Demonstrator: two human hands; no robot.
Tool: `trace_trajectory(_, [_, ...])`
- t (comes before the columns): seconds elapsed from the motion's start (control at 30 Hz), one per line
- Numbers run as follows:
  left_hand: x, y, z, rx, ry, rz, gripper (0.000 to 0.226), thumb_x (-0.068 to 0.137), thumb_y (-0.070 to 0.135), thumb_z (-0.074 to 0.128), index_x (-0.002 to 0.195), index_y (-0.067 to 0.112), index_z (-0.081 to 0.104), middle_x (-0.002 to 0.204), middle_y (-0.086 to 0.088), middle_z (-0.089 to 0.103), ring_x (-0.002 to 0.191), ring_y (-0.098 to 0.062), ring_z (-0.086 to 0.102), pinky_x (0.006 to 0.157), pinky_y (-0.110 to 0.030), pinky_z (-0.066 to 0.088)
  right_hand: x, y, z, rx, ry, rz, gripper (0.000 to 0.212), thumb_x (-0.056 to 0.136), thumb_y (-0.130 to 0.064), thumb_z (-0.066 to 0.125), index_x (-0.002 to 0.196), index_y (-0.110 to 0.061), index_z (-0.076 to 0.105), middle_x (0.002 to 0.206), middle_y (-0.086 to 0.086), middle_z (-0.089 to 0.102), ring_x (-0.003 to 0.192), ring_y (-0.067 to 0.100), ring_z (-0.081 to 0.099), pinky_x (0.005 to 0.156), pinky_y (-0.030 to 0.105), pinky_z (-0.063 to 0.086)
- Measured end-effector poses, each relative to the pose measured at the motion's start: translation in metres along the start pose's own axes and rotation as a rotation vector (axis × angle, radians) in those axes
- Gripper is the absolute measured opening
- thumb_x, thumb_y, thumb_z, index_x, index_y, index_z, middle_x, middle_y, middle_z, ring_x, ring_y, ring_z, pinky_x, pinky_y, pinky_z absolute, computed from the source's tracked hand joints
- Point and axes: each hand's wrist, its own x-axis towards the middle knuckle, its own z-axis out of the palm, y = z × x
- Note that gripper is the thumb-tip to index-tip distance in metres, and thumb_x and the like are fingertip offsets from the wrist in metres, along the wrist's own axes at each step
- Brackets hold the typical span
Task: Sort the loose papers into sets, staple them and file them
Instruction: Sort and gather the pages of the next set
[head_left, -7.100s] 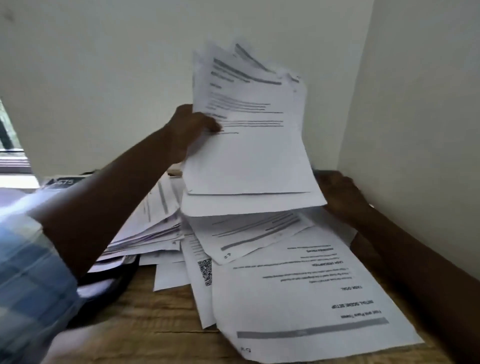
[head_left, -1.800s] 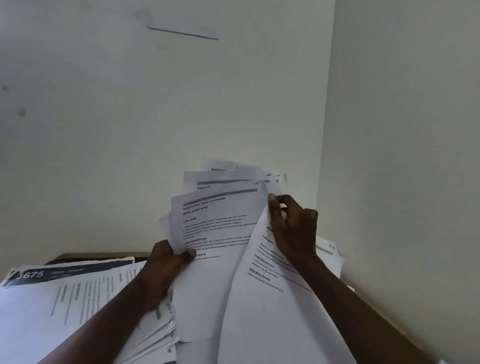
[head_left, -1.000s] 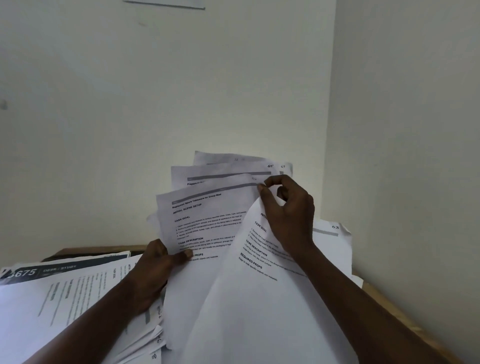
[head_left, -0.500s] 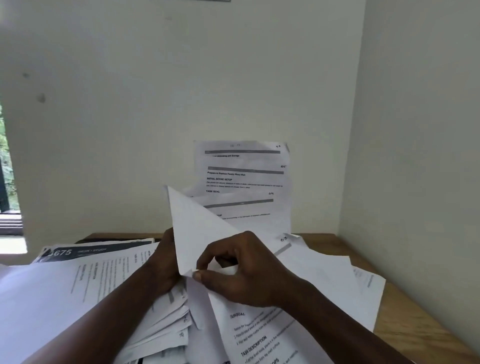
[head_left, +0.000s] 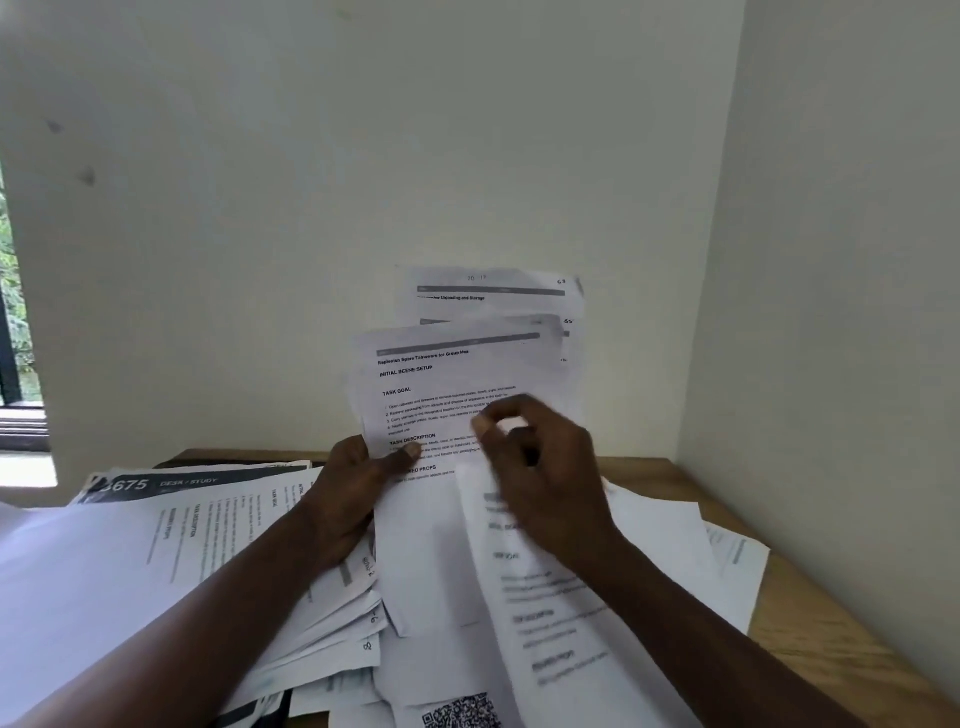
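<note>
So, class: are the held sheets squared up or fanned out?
Fanned out: the left hand holds sheets with staggered top edges, headers showing.

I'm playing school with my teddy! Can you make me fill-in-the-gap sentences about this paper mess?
The left hand holds fanned papers; the front sheet says INITIAL SCENE ____.
The dark-banded sheet says DESK / ____.
The right hand pinches a loose sheet; beside it lies a ____ code.
Missing: SETUP, STUDY, QR

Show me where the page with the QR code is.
In the head view, the QR-code page lies at the bottom centre, partly buried in the paper pile on the wooden desk.
</note>
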Motion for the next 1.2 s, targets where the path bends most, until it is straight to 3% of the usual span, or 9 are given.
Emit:
trace_trajectory(0.17, [0.002,-0.002,-0.001,0.005,0.014,-0.019,0.028,0.093,0.003,0.069,0.121,-0.001,0.070,0.116,-0.017,0.076,0.106,-0.038,0.074,0.087,-0.044,0.063,0.016,0.023,-0.032,-0.160,0.319,0.152,0.027,0.104,-0.045,0.054,0.091,-0.026,0.068,0.048,-0.014,0.053,0.048,0.010,0.050,0.059,0.037,0.046])
trace_trajectory(0.33, [0.004,-0.003,-0.002,0.016,0.039,-0.029,0.026,0.093,0.003,0.069,0.119,0.000,0.071,0.113,-0.016,0.077,0.102,-0.037,0.075,0.081,-0.042,0.064,0.015,0.049,-0.055,-0.672,-0.042,0.066,0.071,0.096,-0.076,0.021,0.074,-0.025,0.065,0.057,-0.009,0.061,0.063,0.019,0.062,0.064,0.035,0.043])
trace_trajectory(0.47, [0.008,-0.008,-0.006,0.026,0.055,-0.014,0.030,0.093,0.005,0.070,0.122,-0.001,0.070,0.116,-0.015,0.076,0.106,-0.037,0.073,0.088,-0.047,0.062,-0.003,0.079,-0.056,-0.963,-0.145,-0.267,0.058,0.102,-0.061,0.036,0.064,-0.021,0.055,0.051,-0.001,0.054,0.052,0.031,0.054,0.062,0.036,0.041])
trace_trajectory(0.53, [0.011,-0.010,-0.007,0.034,0.059,-0.013,0.031,0.094,0.005,0.070,0.125,-0.002,0.069,0.117,-0.016,0.076,0.107,-0.037,0.073,0.094,-0.051,0.059,-0.003,0.083,-0.066,-1.062,-0.141,-0.289,0.052,0.103,-0.059,0.040,0.081,-0.021,0.067,0.075,0.000,0.066,0.072,0.028,0.061,0.078,0.042,0.046])
trace_trajectory(0.67, [0.015,-0.012,-0.009,0.046,0.083,0.003,0.028,0.094,0.003,0.069,0.122,-0.002,0.070,0.114,-0.016,0.076,0.093,-0.030,0.076,0.081,-0.042,0.064,0.002,0.052,-0.110,-1.201,-0.191,0.271,0.067,0.093,-0.071,0.048,0.139,-0.024,0.054,0.133,0.007,0.057,0.122,0.031,0.053,0.099,0.047,0.041])
trace_trajectory(0.77, [0.017,-0.012,-0.010,0.044,0.093,0.012,0.028,0.095,0.002,0.069,0.123,-0.003,0.069,0.112,-0.015,0.076,0.089,-0.028,0.076,0.077,-0.037,0.065,-0.012,0.006,-0.156,-1.073,-0.469,0.698,0.095,0.075,-0.092,0.049,0.148,-0.031,0.043,0.150,0.003,0.049,0.137,0.028,0.047,0.111,0.045,0.039])
trace_trajectory(0.87, [0.017,-0.006,-0.005,0.049,0.123,0.002,0.029,0.095,0.002,0.069,0.124,-0.003,0.069,0.116,-0.018,0.074,0.099,-0.035,0.072,0.081,-0.043,0.064,-0.055,-0.019,-0.174,-1.014,-0.728,0.813,0.105,0.072,-0.088,0.060,0.156,-0.031,0.034,0.159,-0.001,0.043,0.143,0.021,0.044,0.112,0.030,0.038])
trace_trajectory(1.0, [0.012,-0.001,0.001,0.197,0.067,-0.118,0.027,0.093,-0.001,0.070,0.120,-0.006,0.069,0.115,-0.022,0.074,0.101,-0.040,0.073,0.088,-0.053,0.061,-0.099,-0.009,-0.185,-1.051,-0.609,0.909,0.129,0.055,-0.106,0.043,0.156,-0.027,0.030,0.154,0.005,0.047,0.136,0.023,0.051,0.105,0.035,0.046])
trace_trajectory(1.2, [-0.005,-0.006,0.015,1.051,-0.137,0.049,0.024,0.085,0.016,0.084,0.108,0.015,0.076,0.102,-0.001,0.078,0.086,-0.016,0.071,0.072,-0.023,0.053,-0.089,-0.010,-0.203,-1.188,-0.391,0.731,0.077,0.082,-0.051,0.077,0.140,-0.015,0.040,0.126,0.009,0.062,0.116,0.030,0.061,0.089,0.034,0.051])
